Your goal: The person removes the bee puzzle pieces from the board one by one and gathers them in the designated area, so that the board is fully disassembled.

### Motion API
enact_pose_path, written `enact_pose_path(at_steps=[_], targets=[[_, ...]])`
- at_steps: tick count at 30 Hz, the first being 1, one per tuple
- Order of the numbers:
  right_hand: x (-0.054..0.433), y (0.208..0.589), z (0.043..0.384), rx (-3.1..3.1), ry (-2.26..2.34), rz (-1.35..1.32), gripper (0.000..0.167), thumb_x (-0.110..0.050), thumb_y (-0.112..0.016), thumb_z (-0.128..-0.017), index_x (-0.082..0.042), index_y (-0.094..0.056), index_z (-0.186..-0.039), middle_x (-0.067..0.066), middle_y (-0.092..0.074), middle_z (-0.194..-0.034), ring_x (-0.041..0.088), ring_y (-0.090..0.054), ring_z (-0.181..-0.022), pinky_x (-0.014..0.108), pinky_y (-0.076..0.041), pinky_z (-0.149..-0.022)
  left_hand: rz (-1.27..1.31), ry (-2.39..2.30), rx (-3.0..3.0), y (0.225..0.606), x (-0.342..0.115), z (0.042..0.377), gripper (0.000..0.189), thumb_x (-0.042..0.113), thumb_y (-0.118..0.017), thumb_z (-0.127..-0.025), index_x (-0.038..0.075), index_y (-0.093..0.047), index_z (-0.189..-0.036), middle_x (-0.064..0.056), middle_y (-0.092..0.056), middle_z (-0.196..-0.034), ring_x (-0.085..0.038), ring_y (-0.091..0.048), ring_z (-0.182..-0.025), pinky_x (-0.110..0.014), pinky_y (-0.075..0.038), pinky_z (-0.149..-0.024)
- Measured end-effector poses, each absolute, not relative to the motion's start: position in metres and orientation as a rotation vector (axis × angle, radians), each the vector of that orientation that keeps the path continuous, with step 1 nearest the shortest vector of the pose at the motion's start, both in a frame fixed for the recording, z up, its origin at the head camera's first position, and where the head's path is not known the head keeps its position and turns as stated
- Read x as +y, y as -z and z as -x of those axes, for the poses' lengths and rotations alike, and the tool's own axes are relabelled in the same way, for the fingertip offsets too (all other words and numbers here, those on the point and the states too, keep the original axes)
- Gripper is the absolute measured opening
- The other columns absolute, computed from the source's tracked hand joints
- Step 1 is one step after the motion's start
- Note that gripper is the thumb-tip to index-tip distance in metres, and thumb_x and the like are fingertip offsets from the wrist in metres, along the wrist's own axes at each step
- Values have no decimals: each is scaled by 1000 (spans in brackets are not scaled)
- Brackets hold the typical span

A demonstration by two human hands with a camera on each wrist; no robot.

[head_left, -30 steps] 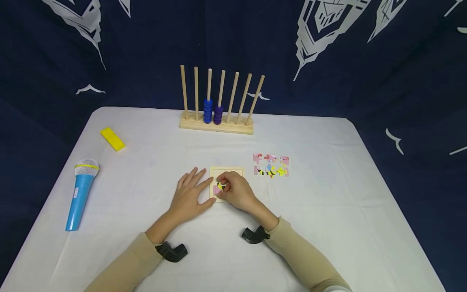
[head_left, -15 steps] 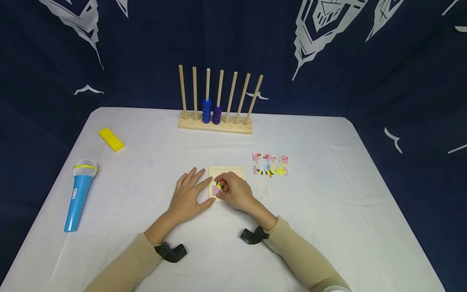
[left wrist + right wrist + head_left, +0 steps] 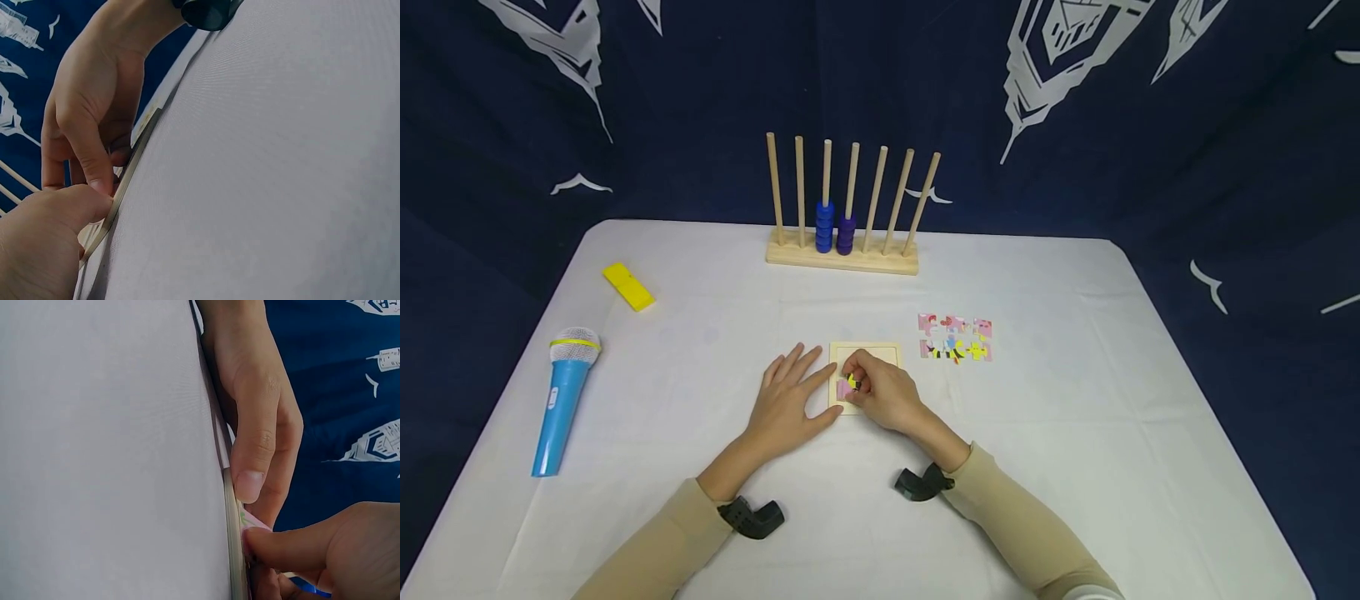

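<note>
A small pale wooden puzzle tray (image 3: 889,354) lies flat on the table in front of the person. The left hand (image 3: 786,408) rests beside it with fingers spread, its index fingertip and thumb at the tray's left edge. Over the tray, the right hand (image 3: 886,396) pinches a pink puzzle piece (image 3: 844,389) with yellow and black print, at the lower left of the recess. In the right wrist view this piece (image 3: 254,520) stands tilted above the tray's edge, under the thumb. The right fingers hide part of it and much of the recess.
Several loose puzzle pieces (image 3: 955,350) lie in two rows right of the tray. Behind stands a wooden peg rack (image 3: 842,261) with blue and purple rings. At the left are a blue toy microphone (image 3: 563,404) and a yellow block (image 3: 628,287). A dark patterned cloth hangs behind the table.
The right fingers shift very slightly with the puzzle piece over the same corner of the tray. The left hand stays at the tray's edge.
</note>
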State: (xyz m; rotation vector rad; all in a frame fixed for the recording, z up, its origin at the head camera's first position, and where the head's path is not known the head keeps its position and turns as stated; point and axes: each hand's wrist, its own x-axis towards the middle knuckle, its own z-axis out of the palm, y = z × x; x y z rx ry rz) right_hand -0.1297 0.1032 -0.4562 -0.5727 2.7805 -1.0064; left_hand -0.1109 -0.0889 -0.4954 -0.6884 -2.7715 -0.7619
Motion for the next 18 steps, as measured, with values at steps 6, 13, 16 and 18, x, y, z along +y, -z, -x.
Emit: enact_pose_path(at_steps=[6,13,16,18], targets=[[108,453,131,2688,1174,588,23,3,-66,-86,-12,-60,-103,2,-59,-82,8,-49,-67,20,-39,-61,683,772,-2787,495,-88,111,58,45,-68,-85,12,-62,-132,-15,-46,-149,-38,-29,-145,-58,-21,-114],[121,434,135,2541,1375,548,25,3,-59,-92,-7,-61,-114,10,-60,-92,19,-59,-65,24,-48,-57,680,768,-2787,495,-87,111,59,45,-69,-84,12,-62,-132,-15,-46,-149,-38,-29,-145,-58,-21,-115],[132,429,137,2499,1438,494,26,2,-59,-93,-4,-61,-118,12,-59,-93,25,-67,-69,30,-55,-60,671,770,-2794,495,-87,111,59,45,-70,-84,12,-62,-132,-15,-46,-149,-38,-29,-145,-57,-20,-115],[141,429,138,2500,1457,447,27,0,-61,-92,-2,-61,-119,12,-59,-91,26,-69,-71,32,-57,-63,668,777,-2799,495,-87,111,59,45,-70,-84,12,-62,-133,-16,-46,-150,-38,-28,-146,-58,-19,-115]])
